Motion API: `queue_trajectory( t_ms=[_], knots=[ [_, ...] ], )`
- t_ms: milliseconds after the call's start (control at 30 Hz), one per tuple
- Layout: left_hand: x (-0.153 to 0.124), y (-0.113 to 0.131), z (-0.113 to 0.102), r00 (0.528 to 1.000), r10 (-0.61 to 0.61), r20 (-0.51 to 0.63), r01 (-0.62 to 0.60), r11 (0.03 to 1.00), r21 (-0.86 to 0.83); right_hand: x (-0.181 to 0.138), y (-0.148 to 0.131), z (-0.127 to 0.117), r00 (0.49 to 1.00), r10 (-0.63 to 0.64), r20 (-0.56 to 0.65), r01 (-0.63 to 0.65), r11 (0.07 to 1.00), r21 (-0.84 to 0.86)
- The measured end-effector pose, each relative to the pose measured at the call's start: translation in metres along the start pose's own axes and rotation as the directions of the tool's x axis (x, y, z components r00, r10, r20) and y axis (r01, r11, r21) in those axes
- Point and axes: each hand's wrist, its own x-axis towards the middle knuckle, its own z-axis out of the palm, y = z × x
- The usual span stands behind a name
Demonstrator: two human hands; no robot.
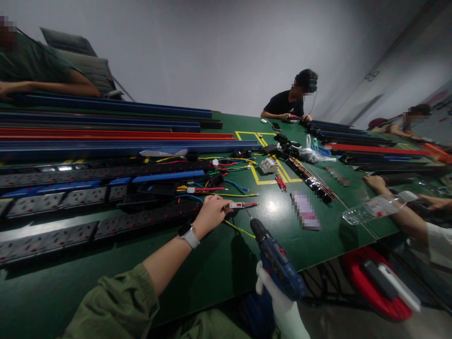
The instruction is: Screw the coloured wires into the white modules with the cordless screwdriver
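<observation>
My left hand (212, 212), with a watch at the wrist, is closed on a small white and red block (236, 205) from which a red wire end (252, 204) points right. In my right hand (277, 292), which wears a white glove, is a blue and black cordless drill (278, 259). The drill's thin bit (248, 213) points up and left, close to the block; I cannot tell whether they touch. Near my left hand lie a yellow-green wire (240, 229) and a black power strip (148, 219).
Long blue rails (123, 149) and orange rails (116, 134) cover the left of the green table (212, 278). Grey-white blocks (269, 165), red leads (281, 182) and copper strips (312, 179) lie ahead. A plastic bottle (377, 208) stands right, by a co-worker's arm (402, 214). Others sit around.
</observation>
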Motion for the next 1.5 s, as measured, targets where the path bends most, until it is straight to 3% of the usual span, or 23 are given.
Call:
queue_trajectory(
  t_ms=[533,1067,1500],
  knots=[
    [0.001,-0.004,0.005,1.0,0.015,-0.019,-0.015,1.0,0.015,-0.001,-0.008,0.001,0.999,-0.009,-0.049,0.01,1.0,0.009],
    [0.001,-0.004,0.003,1.0,0.023,-0.01,-0.022,1.0,0.019,-0.009,-0.007,-0.013,0.996,-0.008,0.092,0.011,0.999,-0.032],
    [0.001,-0.008,0.008,1.0,0.026,-0.015,-0.026,0.999,0.025,-0.014,-0.013,-0.01,0.995,-0.018,0.099,0.023,0.999,-0.043]
  ],
)
